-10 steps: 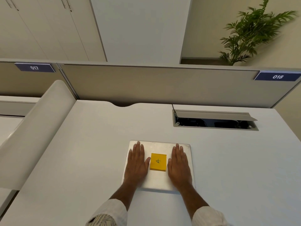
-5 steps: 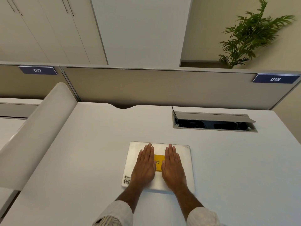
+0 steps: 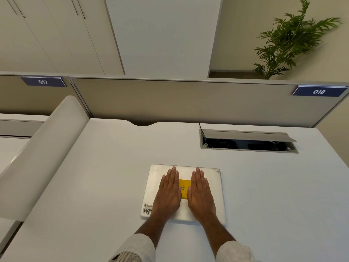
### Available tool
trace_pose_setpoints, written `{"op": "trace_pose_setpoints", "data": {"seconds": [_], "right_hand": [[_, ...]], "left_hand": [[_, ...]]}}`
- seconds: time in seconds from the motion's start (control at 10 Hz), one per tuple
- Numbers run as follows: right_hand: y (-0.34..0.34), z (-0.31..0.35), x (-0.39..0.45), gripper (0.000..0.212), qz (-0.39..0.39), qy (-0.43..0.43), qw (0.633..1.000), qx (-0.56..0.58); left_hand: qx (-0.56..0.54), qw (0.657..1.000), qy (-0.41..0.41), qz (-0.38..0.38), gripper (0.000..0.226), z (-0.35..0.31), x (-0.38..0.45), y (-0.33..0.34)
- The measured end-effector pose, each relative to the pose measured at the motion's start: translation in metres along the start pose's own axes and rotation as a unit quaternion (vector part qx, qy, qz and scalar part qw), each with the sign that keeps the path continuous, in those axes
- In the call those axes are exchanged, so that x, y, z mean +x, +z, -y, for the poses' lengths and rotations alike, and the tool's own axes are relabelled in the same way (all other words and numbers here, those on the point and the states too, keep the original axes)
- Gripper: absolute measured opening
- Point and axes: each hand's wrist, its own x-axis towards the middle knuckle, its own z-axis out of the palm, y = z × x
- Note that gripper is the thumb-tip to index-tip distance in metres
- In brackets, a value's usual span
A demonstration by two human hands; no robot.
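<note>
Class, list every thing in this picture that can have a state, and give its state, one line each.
Silver slim laptop: lid shut, lying flat.
Yellow square sticky note: on the laptop lid, edges under both hands.
Left hand: flat, fingers straight, resting on the lid.
Right hand: the same.
Grey metal desk hatch: flap raised, open.
Pale cupboard doors: shut.

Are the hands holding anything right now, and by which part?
Nothing is gripped. The left hand and right hand lie flat, fingers straight, on the closed laptop lid, their inner edges overlapping the yellow sticky note.
</note>
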Motion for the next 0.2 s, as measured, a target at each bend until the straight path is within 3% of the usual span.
{"op": "trace_pose_setpoints", "data": {"seconds": [0.1, 0.2], "right_hand": [[-0.0019, 0.0018, -0.0004, 0.1, 0.007, 0.0, 1.0, 0.004], [0.0016, 0.0016, 0.001, 0.088, 0.007, 0.004, 1.0, -0.017]], "left_hand": [[-0.002, 1.0, 0.0, 0.001, 0.058, -0.0014, -0.0025, -0.0025], [-0.011, 1.0, -0.001, -0.013, 0.058, -0.0021, 0.0004, 0.0007]]}}
